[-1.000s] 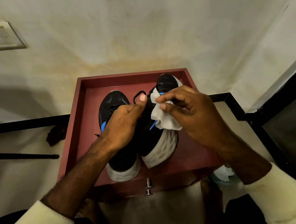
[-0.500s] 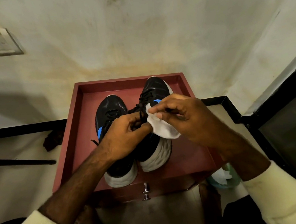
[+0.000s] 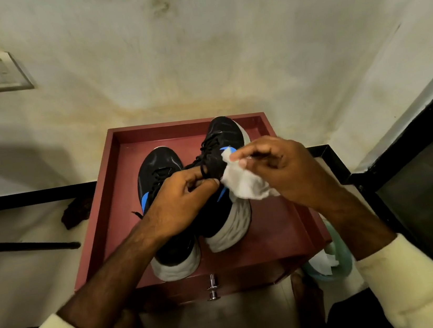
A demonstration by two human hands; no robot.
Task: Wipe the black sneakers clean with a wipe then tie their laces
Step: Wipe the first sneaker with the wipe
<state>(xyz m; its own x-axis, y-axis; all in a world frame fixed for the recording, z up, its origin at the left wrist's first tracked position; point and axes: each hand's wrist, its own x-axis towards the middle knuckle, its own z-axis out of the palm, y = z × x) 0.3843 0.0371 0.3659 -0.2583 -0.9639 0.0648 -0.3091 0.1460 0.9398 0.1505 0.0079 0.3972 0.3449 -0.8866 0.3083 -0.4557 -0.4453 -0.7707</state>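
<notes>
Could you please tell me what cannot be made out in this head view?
Head view only:
- Tilted sneaker: side beneath the wipe and right hand hidden.
- Left hand: its grip on that sneaker, lace or collar, is hidden by its own fingers.
- Flat sneaker: midsection covered by the left forearm.
- Teal container: cut off by the red stand and right forearm.
- Dark lump: too dim.

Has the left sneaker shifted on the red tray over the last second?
No. The left sneaker sits as before on the red tray: same gap from its far-left corner, heel at its near edge.
</notes>
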